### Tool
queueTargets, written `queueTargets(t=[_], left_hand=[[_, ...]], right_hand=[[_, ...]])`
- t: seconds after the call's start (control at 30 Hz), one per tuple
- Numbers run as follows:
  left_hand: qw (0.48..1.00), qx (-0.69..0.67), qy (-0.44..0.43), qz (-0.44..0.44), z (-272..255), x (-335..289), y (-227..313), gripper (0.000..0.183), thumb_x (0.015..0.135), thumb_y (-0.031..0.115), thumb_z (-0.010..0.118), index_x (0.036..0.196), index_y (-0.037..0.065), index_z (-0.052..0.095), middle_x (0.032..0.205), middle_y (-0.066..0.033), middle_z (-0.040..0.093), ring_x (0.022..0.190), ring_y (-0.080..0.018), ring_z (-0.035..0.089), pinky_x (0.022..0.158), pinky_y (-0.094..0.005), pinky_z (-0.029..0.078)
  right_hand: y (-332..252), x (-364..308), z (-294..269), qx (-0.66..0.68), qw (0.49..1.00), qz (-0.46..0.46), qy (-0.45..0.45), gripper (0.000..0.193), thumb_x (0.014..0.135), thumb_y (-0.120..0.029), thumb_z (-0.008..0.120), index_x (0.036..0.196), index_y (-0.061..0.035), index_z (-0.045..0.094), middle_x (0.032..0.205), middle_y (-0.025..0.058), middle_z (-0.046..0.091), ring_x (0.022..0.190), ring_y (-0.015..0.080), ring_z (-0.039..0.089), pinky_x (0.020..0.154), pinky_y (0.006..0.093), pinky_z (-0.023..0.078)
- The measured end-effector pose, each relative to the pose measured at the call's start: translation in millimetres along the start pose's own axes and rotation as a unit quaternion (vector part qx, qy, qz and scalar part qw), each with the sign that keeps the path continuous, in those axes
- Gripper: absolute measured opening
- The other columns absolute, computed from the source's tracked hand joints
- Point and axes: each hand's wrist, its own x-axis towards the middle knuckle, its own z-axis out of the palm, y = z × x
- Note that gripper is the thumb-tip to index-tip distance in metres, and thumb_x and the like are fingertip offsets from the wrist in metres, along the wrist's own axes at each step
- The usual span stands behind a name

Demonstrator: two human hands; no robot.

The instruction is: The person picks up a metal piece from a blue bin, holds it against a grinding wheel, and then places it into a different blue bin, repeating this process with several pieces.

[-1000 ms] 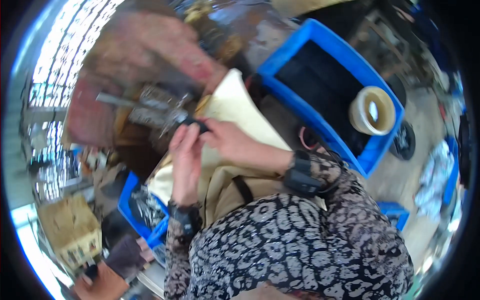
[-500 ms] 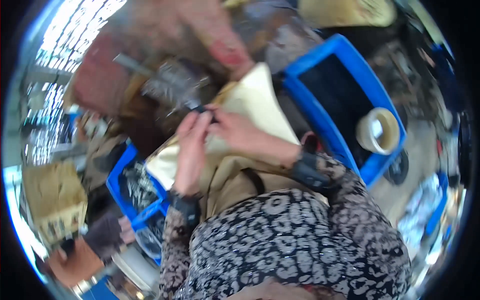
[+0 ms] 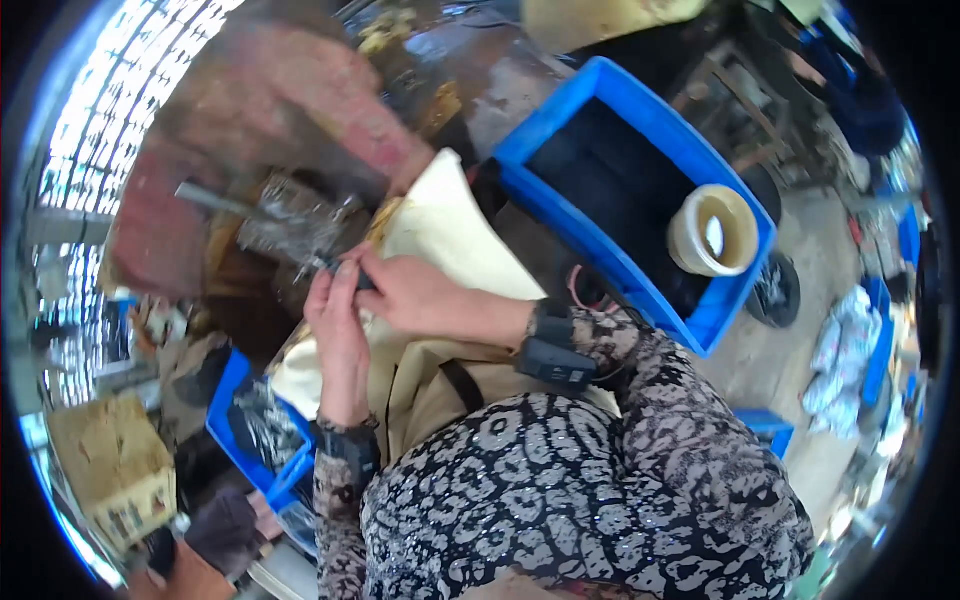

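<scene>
My left hand (image 3: 338,325) and my right hand (image 3: 412,294) meet in front of a machine, fingertips pressed together. Between them they grip a small dark piece (image 3: 363,280), mostly hidden by the fingers, so its kind does not show. Just beyond the fingertips is a machine part wrapped in clear plastic (image 3: 290,225), with a metal rod (image 3: 215,200) sticking out to the left. A cream-coloured sheet (image 3: 465,235) lies under and beside my hands, over the beige cloth (image 3: 425,375) at my lap.
On the right stands a blue crate (image 3: 610,265) with a dark inside and a cream tub (image 3: 690,235) at its near end. A smaller blue bin (image 3: 225,395) holding dark pieces is at the left, near a cardboard box (image 3: 110,460). The reddish machine body (image 3: 300,75) rises ahead.
The whole view has shifted, so hands, machine and crate appear further left. My hands stay together on the small dark piece, close to the plastic-wrapped part.
</scene>
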Motion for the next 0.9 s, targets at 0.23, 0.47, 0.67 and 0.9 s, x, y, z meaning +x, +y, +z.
queueTargets(t=[0.23, 0.47, 0.67, 0.9], left_hand=[[0.999, 0.010, 0.036, -0.008, -9, -5, 20, 0.020, 0.093, 0.013, 0.060, 0.108, 0.001, 0.065, 0.089, -0.0012, 0.066, 0.081, -0.0066, 0.059, 0.074, -0.0213, 0.047], [0.996, -0.025, 0.048, 0.068, -50, -11, 22, 0.021, 0.094, 0.021, 0.061, 0.102, 0.002, 0.065, 0.082, 0.0010, 0.063, 0.074, -0.0054, 0.057, 0.068, -0.0222, 0.048], [0.925, 0.288, 0.139, 0.207, -134, 19, 4, 0.020, 0.090, 0.020, 0.062, 0.099, 0.003, 0.066, 0.085, -0.0083, 0.067, 0.075, -0.0240, 0.064, 0.070, -0.0326, 0.051], [0.807, 0.500, 0.244, 0.200, -191, 36, -32, 0.014, 0.086, 0.018, 0.062, 0.094, 0.007, 0.066, 0.089, -0.0128, 0.066, 0.083, -0.0340, 0.063, 0.071, -0.0420, 0.051]], right_hand=[[-5, 20, 10, 0.099, 0.994, 0.018, -0.033, 0.040, 0.090, -0.016, 0.055, 0.125, 0.0010, 0.047, 0.074, 0.0165, 0.062, 0.061, 0.0274, 0.063, 0.060, 0.0371, 0.049], [-28, 43, 25, -0.017, 0.995, -0.089, -0.044, 0.035, 0.089, -0.019, 0.057, 0.119, -0.0006, 0.052, 0.071, 0.0140, 0.061, 0.062, 0.0268, 0.062, 0.060, 0.0373, 0.048], [-55, 112, 24, -0.228, 0.971, -0.066, 0.006, 0.030, 0.085, -0.026, 0.064, 0.103, -0.0012, 0.061, 0.070, 0.0144, 0.061, 0.064, 0.0293, 0.060, 0.061, 0.0374, 0.047], [-105, 264, 48, -0.202, 0.948, -0.156, 0.189, 0.038, 0.082, -0.040, 0.067, 0.095, -0.0046, 0.065, 0.081, 0.0192, 0.066, 0.079, 0.0375, 0.064, 0.069, 0.0434, 0.049]])
